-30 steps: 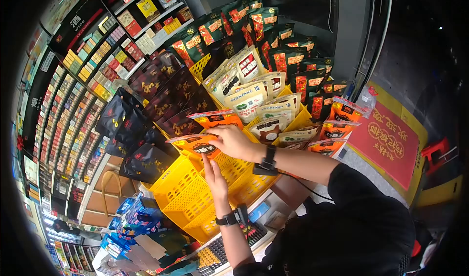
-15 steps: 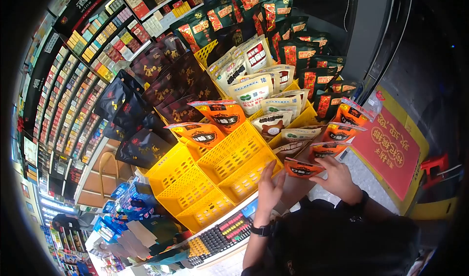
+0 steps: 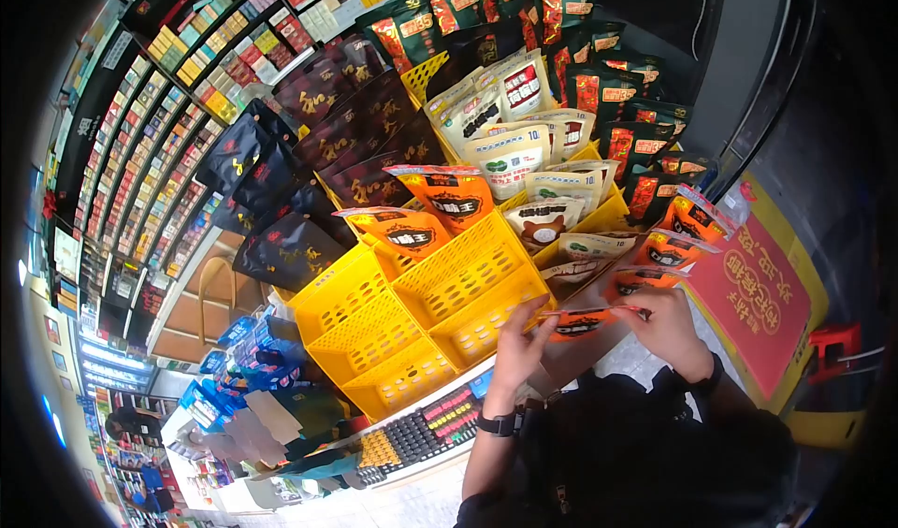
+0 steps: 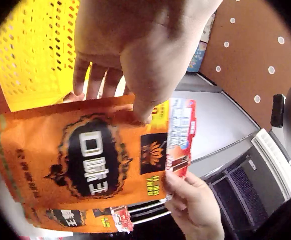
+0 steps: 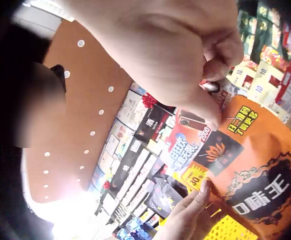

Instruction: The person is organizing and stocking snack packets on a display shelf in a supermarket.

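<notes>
Stocking step, as judged: left hand (image 3: 517, 341) and right hand (image 3: 670, 325) held one pouch (image 3: 580, 323) flat before the rack (image 3: 374, 332), fingers pinching its ends. Slotting it would call for upending it.

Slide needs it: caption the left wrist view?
Left hand and right hand hold an orange pouch by a yellow perforated basket.

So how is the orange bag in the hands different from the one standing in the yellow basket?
The held bag lies nearly flat; the basket bag stands upright, front showing. The left hand and right hand pinch the held bag; nothing touches the basket bag in the yellow basket. Both are orange with the same dark label.
</notes>
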